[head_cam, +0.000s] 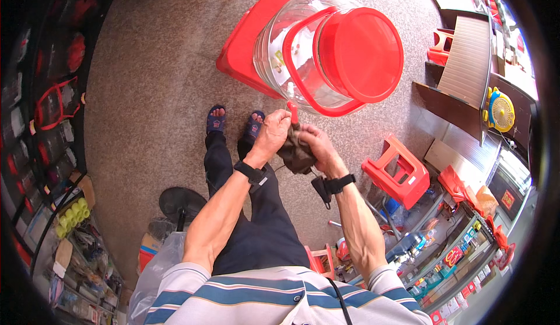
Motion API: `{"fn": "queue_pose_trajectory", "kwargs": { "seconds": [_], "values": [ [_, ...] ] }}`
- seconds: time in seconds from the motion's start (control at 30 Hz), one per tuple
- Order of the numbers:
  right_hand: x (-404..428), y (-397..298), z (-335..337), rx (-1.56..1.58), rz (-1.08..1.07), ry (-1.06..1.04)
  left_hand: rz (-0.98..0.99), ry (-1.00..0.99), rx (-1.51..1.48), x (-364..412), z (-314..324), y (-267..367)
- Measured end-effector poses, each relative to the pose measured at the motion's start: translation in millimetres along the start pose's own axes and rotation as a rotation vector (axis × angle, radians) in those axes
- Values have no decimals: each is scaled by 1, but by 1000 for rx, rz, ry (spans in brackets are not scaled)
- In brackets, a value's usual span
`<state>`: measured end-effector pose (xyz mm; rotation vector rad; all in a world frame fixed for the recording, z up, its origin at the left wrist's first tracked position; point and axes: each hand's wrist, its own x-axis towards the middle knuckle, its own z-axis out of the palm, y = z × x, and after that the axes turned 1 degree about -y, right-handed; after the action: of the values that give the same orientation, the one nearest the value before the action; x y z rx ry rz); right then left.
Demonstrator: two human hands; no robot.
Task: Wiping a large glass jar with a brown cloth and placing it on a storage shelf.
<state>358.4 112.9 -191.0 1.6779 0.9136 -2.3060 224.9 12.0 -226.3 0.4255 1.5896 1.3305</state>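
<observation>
Both hands meet at a red spigot (pixel 293 111) low on the near side of a large clear jar (pixel 280 41). My left hand (pixel 274 133) has its fingers closed beside the spigot, on the upper edge of a dark brown cloth (pixel 298 156). The cloth hangs in bunched folds below the spigot. My right hand (pixel 318 143) pinches the cloth from the other side. A red screw lid (pixel 361 54) tops the jar, and a red carrying handle (pixel 302 76) loops around its neck. Beneath the jar is a red plastic stool (pixel 251 41).
Another red stool (pixel 400 172) lies to the right. Behind it are a brown desk (pixel 450 106), a yellow and blue fan (pixel 501 110) and a glass display counter (pixel 455 259). Dark shelving (pixel 48 106) lines the left. A black round-topped object (pixel 181 202) stands by my left leg.
</observation>
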Motion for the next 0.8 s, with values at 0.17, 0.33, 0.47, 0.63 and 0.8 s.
{"fn": "queue_pose_trajectory", "kwargs": {
  "seconds": [0.17, 0.33, 0.47, 0.63, 0.8],
  "values": [
    [-21, 22, -17, 147, 99, 99, -136, -24, -135, -3, -7, -13],
    [-2, -14, -12, 125, -127, 126, -139, 51, -14, -15, -10, -22],
    [39, -42, -1, -31, -111, 19, -226, -9, -211, -15, -11, -4],
    [106, -15, -52, -565, -765, -163, -76, -53, -199, 5, -9, -21],
    [87, -40, -20, 222, -85, -217, -158, -62, -247, 9, -13, -35]
  ]
}}
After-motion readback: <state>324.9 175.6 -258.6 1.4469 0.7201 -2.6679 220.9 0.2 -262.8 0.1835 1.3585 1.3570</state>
